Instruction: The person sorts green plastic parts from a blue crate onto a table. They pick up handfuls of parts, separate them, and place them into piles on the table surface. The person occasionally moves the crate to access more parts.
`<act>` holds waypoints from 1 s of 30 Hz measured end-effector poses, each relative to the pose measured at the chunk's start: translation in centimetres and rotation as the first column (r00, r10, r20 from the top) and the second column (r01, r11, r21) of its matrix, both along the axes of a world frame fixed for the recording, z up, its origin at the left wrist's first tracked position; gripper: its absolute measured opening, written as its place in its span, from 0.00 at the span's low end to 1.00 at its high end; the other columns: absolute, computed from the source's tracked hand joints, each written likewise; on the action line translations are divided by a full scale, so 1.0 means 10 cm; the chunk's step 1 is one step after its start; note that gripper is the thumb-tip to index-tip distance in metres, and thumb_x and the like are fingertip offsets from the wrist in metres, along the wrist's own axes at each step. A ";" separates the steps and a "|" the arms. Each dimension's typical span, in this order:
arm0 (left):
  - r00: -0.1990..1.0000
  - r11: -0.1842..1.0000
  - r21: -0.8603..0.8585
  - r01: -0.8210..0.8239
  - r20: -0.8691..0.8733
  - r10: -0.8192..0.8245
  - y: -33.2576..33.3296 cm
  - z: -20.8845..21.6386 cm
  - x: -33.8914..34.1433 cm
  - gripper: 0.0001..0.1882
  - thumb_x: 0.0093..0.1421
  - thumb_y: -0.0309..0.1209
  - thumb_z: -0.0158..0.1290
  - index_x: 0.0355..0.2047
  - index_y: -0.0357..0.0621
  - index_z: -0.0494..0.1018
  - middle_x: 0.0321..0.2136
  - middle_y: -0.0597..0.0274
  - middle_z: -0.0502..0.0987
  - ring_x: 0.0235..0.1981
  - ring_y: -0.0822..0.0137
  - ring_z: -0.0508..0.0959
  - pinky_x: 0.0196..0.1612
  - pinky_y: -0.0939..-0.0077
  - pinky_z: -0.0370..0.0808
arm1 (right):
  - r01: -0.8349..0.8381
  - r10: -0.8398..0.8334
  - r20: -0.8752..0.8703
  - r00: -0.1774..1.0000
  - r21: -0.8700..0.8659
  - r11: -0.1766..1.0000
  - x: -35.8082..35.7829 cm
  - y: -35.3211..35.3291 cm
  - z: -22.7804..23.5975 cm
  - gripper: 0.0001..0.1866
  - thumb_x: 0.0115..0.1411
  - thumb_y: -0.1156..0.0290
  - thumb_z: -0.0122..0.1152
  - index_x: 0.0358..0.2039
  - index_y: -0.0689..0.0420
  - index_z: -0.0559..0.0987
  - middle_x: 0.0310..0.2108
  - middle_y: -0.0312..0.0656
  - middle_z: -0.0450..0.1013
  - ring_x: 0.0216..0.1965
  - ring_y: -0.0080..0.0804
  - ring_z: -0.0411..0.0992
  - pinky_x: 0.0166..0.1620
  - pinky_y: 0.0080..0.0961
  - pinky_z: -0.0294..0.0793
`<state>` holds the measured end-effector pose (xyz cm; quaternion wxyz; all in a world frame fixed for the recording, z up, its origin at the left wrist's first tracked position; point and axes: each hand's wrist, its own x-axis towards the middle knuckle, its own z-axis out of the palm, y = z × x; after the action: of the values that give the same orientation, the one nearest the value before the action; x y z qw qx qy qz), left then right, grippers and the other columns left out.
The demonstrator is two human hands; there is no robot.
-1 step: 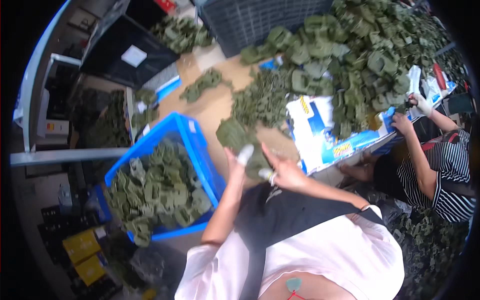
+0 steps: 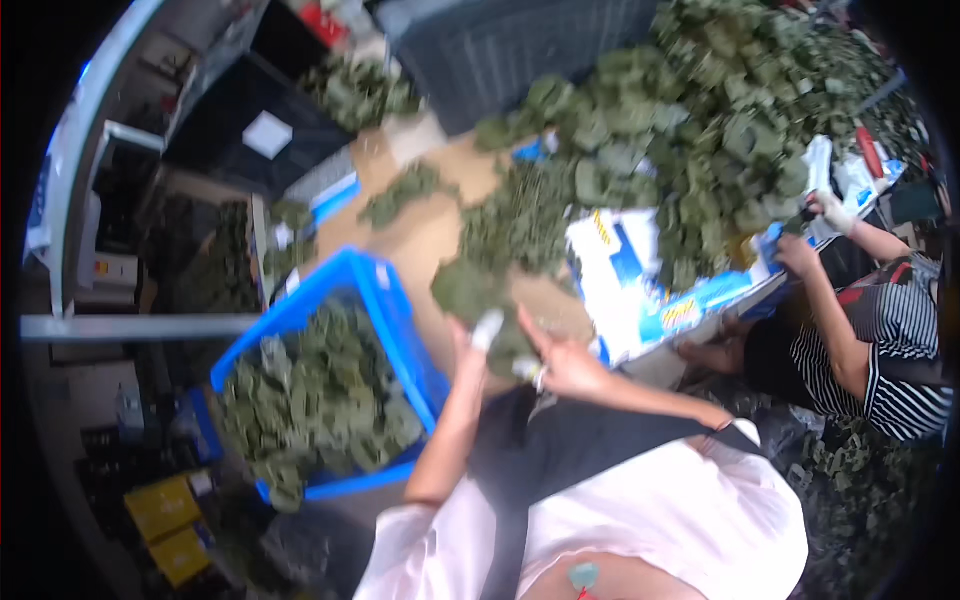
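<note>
Between my hands, in front of the dark apron, is an olive-green moulded piece [image 2: 466, 288] with a broad rounded end; motion smears its outline. My left hand [image 2: 468, 350] is closed on its left side, the thumb wrapped in white and pressed against the piece. At the lower right of the piece, my right hand [image 2: 572, 368] grips with its white-wrapped thumb, while the index finger stretches up along the edge. Just beyond lies a heap of small green parts [image 2: 525, 205] on brown cardboard [image 2: 425, 235].
A blue crate [image 2: 398, 325] full of similar green pieces stands on the left. A large pile of them [image 2: 690, 130] covers the far right, beside a blue-and-white printed sheet [image 2: 612, 265]. A co-worker in a striped top [image 2: 845, 345] works at right. A dark grey crate [image 2: 520, 55] stands behind.
The whole view has shifted slightly and become more blurred. Both hands keep nearly the same place on the olive-green piece.
</note>
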<state>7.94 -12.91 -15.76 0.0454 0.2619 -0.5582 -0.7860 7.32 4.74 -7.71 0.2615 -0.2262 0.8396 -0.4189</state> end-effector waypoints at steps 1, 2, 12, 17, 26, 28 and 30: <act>0.998 0.997 0.051 0.053 -0.033 -0.052 0.08 0.29 -0.05 0.37 0.48 0.23 0.57 0.56 0.41 0.51 0.49 0.58 0.65 0.47 0.64 0.69 0.47 0.70 0.70 | -0.016 0.007 -0.121 0.993 -0.077 0.997 0.01 0.05 -0.16 0.42 0.54 0.59 0.55 0.62 0.55 0.43 0.44 0.64 0.65 0.47 0.58 0.65 0.49 0.40 0.65; 0.996 0.999 -0.016 0.031 -0.089 -0.032 0.02 0.32 -0.01 0.35 0.48 0.23 0.57 0.55 0.43 0.53 0.48 0.60 0.66 0.46 0.66 0.70 0.46 0.71 0.71 | -0.094 0.099 0.029 0.995 -0.131 0.987 -0.05 0.06 -0.02 0.40 0.57 0.58 0.53 0.63 0.54 0.42 0.52 0.62 0.59 0.55 0.53 0.59 0.53 0.38 0.62; 0.939 0.976 -0.052 -0.213 -0.288 0.189 0.15 0.47 0.13 0.34 0.53 0.29 0.55 0.59 0.51 0.52 0.52 0.59 0.62 0.52 0.63 0.64 0.55 0.65 0.61 | 0.290 -0.024 0.466 0.884 -0.508 0.811 -0.27 0.38 -0.50 0.33 0.56 0.68 0.57 0.59 0.54 0.56 0.50 0.42 0.65 0.48 0.31 0.66 0.47 0.25 0.65; 0.702 -0.066 -0.974 0.215 0.201 -0.683 0.36 1.31 0.06 0.41 0.48 0.42 0.58 0.59 0.46 0.52 0.55 0.46 0.60 0.55 0.47 0.61 0.57 0.57 0.56 | -0.057 0.060 0.066 0.996 -0.041 0.998 -0.27 0.81 -0.03 0.33 0.50 0.68 0.57 0.57 0.56 0.58 0.48 0.54 0.66 0.49 0.47 0.66 0.51 0.32 0.64; 0.171 -0.218 -0.646 0.732 0.483 -0.858 0.44 0.83 0.09 0.39 0.48 0.25 0.49 0.61 0.53 0.48 0.49 0.43 0.66 0.48 0.47 0.69 0.49 0.63 0.66 | -0.326 0.324 0.037 0.945 0.056 0.944 0.07 0.87 -0.20 0.32 0.54 0.70 0.45 0.59 0.64 0.52 0.47 0.60 0.63 0.49 0.51 0.62 0.53 0.36 0.60; 0.154 -0.158 -0.610 0.776 0.427 -0.891 0.48 0.86 0.03 0.37 0.49 0.25 0.50 0.60 0.48 0.51 0.51 0.46 0.66 0.52 0.52 0.67 0.54 0.67 0.64 | -0.283 0.282 0.047 0.958 0.011 0.959 0.08 0.91 -0.45 0.32 0.58 0.64 0.45 0.60 0.61 0.50 0.42 0.58 0.65 0.45 0.51 0.65 0.50 0.35 0.62; 0.179 -0.029 -0.495 0.868 0.367 -0.913 0.42 0.70 0.04 0.34 0.50 0.27 0.53 0.59 0.46 0.55 0.52 0.48 0.66 0.53 0.56 0.67 0.55 0.70 0.62 | -0.222 0.213 -0.130 0.968 -0.060 0.973 0.18 0.88 -0.59 0.31 0.59 0.60 0.46 0.59 0.59 0.52 0.42 0.56 0.67 0.44 0.49 0.66 0.48 0.36 0.64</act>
<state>8.30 -8.68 -8.79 -0.3674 -0.2166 -0.8092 -0.4041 9.11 13.52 -13.57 0.2450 -0.3517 0.8083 -0.4036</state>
